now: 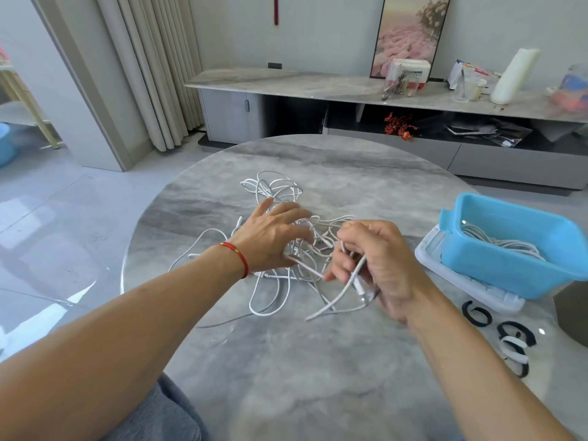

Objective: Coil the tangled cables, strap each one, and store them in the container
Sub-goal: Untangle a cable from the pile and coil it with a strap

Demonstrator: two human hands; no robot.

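A tangle of white cables (276,192) lies on the round grey marble table (318,361). My left hand (270,240) reaches over the tangle with its fingers spread and touches the strands. My right hand (378,265) grips one white cable (334,302) in curled fingers, and the cable's end with its plug hangs below the hand. A blue container (509,268) stands at the right and has a coiled white cable (502,243) inside. Black and white straps (509,338) lie on the table near the right edge.
The container sits on a clear plastic lid (429,259). A dark round object (572,316) lies at the table's far right edge. Behind the table stands a long low cabinet (286,81) with boxes and bottles on it. Curtains (152,74) hang at the left.
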